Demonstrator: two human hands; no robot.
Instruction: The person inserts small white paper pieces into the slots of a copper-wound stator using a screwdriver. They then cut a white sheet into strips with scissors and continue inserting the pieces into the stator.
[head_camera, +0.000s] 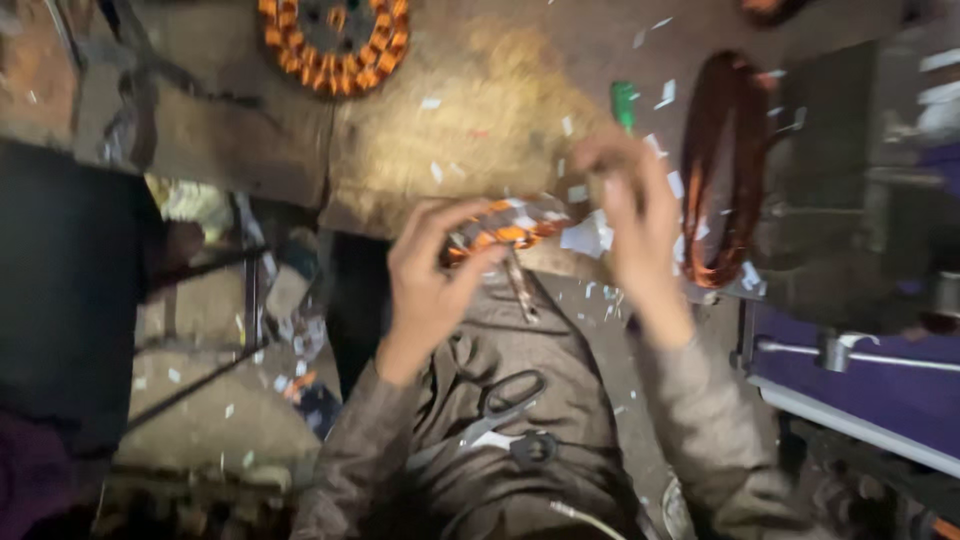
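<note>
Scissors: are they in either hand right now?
No. The scissors lie on the person's lap, while the left hand and the right hand are up at the copper-wound part.

Small repair workshop, prob. for rewinding motors. Up past my left hand (430, 285) a round stator w/ orange windings (335, 40) lies on the worn, stained workbench (440, 140). Just right of my right hand (630, 200) hangs a loop of copper wire (722, 170). White paper scraps (585, 238) litter bench & floor round my grip. Below my hands, scissors (505, 405) sit on my lap. Dim, cluttered, grimy surfaces.
</note>
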